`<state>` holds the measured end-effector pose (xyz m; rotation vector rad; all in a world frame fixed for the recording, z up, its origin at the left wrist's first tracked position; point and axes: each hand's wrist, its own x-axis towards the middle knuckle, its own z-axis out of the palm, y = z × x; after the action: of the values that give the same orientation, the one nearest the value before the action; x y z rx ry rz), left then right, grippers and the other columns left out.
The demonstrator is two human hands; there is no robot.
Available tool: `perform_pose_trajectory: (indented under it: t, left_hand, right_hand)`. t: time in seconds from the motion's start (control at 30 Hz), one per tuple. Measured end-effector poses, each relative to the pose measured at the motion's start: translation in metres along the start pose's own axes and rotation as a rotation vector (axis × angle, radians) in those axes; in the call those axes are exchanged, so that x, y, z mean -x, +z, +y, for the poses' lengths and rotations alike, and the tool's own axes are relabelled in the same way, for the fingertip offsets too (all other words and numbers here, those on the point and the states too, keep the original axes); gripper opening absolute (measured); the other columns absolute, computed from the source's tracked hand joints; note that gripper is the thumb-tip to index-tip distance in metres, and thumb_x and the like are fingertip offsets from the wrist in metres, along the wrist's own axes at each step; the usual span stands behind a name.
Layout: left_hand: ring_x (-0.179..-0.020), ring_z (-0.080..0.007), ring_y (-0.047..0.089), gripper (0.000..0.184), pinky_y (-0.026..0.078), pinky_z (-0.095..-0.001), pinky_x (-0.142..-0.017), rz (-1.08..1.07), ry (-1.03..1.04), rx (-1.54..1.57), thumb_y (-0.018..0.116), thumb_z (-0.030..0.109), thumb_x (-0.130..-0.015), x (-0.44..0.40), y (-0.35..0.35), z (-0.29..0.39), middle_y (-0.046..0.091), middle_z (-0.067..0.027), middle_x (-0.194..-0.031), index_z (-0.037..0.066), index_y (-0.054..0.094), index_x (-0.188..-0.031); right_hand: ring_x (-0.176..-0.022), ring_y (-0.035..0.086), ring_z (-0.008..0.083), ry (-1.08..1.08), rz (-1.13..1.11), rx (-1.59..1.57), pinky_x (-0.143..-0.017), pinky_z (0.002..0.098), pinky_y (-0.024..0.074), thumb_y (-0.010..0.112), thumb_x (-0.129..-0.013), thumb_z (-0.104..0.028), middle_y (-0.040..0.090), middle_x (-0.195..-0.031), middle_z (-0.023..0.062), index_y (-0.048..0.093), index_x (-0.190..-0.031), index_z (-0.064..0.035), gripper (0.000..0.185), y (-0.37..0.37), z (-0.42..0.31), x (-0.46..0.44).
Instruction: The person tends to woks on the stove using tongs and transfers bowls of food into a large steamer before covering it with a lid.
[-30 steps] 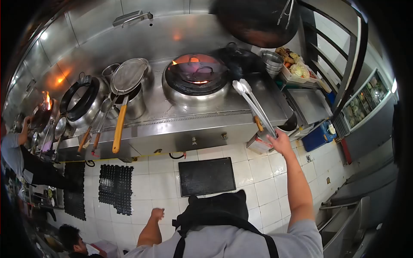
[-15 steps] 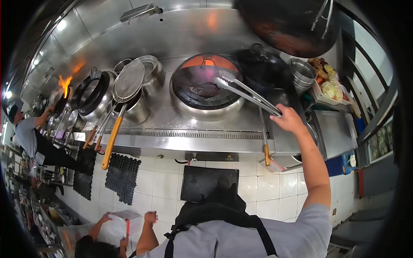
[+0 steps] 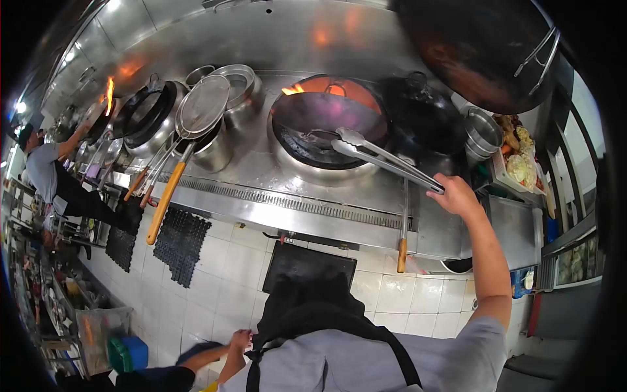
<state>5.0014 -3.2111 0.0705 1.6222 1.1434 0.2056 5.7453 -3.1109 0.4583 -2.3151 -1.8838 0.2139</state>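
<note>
My right hand [image 3: 455, 195] is closed around the rear of a pair of metal tongs [image 3: 398, 168]. The tongs' tips lie over the near right part of a dark wok [image 3: 326, 116] on the round burner; whether they grip its loop handle I cannot tell. Flame [image 3: 292, 89] shows at the wok's back left edge, before an orange-lit surface. My left hand [image 3: 241, 339] hangs low beside the black apron, small in view, its fingers curled with nothing visible in them. A co-worker's forearm [image 3: 208, 357] reaches close to it.
Left of the burner, a wooden-handled strainer [image 3: 202, 108] rests across a metal pot [image 3: 212, 153]. Another black wok [image 3: 421, 117] sits to the right. A wooden-handled tool [image 3: 403, 251] overhangs the counter edge. Overhead hangs a large wok [image 3: 480, 52]. Another person [image 3: 49, 170] works far left.
Flame now shows at the wok's back left edge. My view has shifted, and the tongs stay over the wok. The nearby co-worker's clear container is out of view; their arm is near my left hand.
</note>
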Motion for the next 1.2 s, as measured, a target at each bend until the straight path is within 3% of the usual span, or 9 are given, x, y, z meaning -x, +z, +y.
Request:
perform_pose_trajectory:
  t: [0.03,0.1,0.23,0.37,0.6,0.73,0.83,0.87,1.2]
  left_hand:
    - [-0.06,-0.0205,0.059,0.025,0.046,-0.0336,-0.049,-0.008,0.008,0.003,0.052,0.027,-0.088,-0.016,-0.003,0.011,0.063,-0.0101,-0.076,0.004,0.059,-0.095]
    - [-0.059,-0.0167,0.059,0.021,0.045,-0.0313,-0.048,0.069,-0.406,-0.058,0.056,0.024,-0.086,-0.051,-0.004,0.014,0.063,-0.0079,-0.074,0.003,0.06,-0.09]
    - [-0.059,-0.0159,0.06,0.023,0.044,-0.0292,-0.048,0.345,-0.658,0.445,0.057,0.024,-0.086,-0.093,-0.026,0.032,0.064,-0.0075,-0.077,0.004,0.058,-0.097]
    - [-0.061,-0.0165,0.061,0.023,0.044,-0.0295,-0.049,0.319,-0.692,0.405,0.055,0.025,-0.087,-0.11,-0.049,0.034,0.065,-0.0079,-0.079,0.005,0.057,-0.099]
    - [-0.059,-0.0167,0.06,0.026,0.044,-0.0312,-0.05,0.287,-0.703,0.42,0.054,0.025,-0.086,-0.101,-0.064,-0.005,0.063,-0.0069,-0.077,0.004,0.055,-0.1]
    - [-0.062,-0.0243,0.059,0.028,0.046,-0.0392,-0.055,0.184,-0.585,0.231,0.054,0.026,-0.086,-0.086,-0.066,-0.037,0.062,-0.0122,-0.081,0.004,0.053,-0.103]
    - [-0.061,-0.0237,0.059,0.028,0.046,-0.0384,-0.054,0.202,-0.514,0.297,0.054,0.026,-0.086,-0.082,-0.069,-0.062,0.062,-0.0121,-0.081,0.004,0.053,-0.103]
    - [-0.061,-0.0233,0.059,0.028,0.045,-0.0379,-0.053,0.301,-0.846,0.552,0.055,0.026,-0.086,-0.088,-0.074,-0.038,0.062,-0.012,-0.081,0.004,0.053,-0.102]
    - [-0.059,-0.0206,0.059,0.028,0.045,-0.0351,-0.051,0.322,-0.867,0.508,0.055,0.027,-0.086,-0.087,-0.068,-0.014,0.062,-0.0096,-0.078,0.004,0.054,-0.102]
  right_hand:
    - [-0.072,0.06,0.036,0.008,0.002,0.008,-0.063,0.0424,0.0468,0.07,-0.074,-0.025,0.062,-0.074,0.0167,0.056,-0.09,-0.0038,0.029,-0.003,-0.004,0.002]
    - [-0.073,0.061,0.0361,-0.009,-0.01,0.147,-0.065,0.044,0.0477,0.068,-0.076,-0.028,0.062,-0.075,0.0178,0.057,-0.089,-0.0036,0.03,-0.014,-0.02,0.006]
    - [-0.074,0.061,0.036,-0.026,-0.076,0.26,-0.066,0.0441,0.0486,0.067,-0.078,-0.028,0.062,-0.073,0.0183,0.058,-0.089,-0.0017,0.03,-0.031,-0.069,0.014]
    - [-0.07,0.061,0.0382,-0.092,-0.055,0.225,-0.063,0.0446,0.0484,0.067,-0.077,-0.028,0.061,-0.069,0.0191,0.059,-0.088,0.0002,0.031,-0.016,-0.113,-0.004]
    - [-0.086,0.061,0.0376,-0.014,-0.09,0.046,-0.074,0.0448,0.0491,0.066,-0.078,-0.026,0.063,-0.086,0.0222,0.062,-0.089,0.001,0.029,0.036,-0.187,-0.087]
    - [-0.085,0.062,0.037,0.101,-0.041,-0.036,-0.073,0.0444,0.0496,0.067,-0.076,-0.028,0.064,-0.084,0.021,0.063,-0.09,0.0002,0.031,0.054,-0.211,-0.108]
    - [-0.083,0.062,0.037,0.15,-0.001,-0.101,-0.072,0.0447,0.049,0.069,-0.074,-0.031,0.064,-0.082,0.0194,0.061,-0.097,-0.0018,0.038,0.036,-0.192,-0.086]
    - [-0.082,0.061,0.0378,0.101,0.026,-0.076,-0.071,0.0446,0.0485,0.069,-0.074,-0.033,0.063,-0.082,0.0203,0.06,-0.096,-0.002,0.039,0.024,-0.18,-0.073]
    - [-0.078,0.061,0.0361,0.08,0.017,0.509,-0.065,0.0442,0.0495,0.071,-0.073,-0.032,0.058,-0.09,0.0171,0.05,-0.105,-0.0061,0.046,-0.03,-0.057,-0.007]
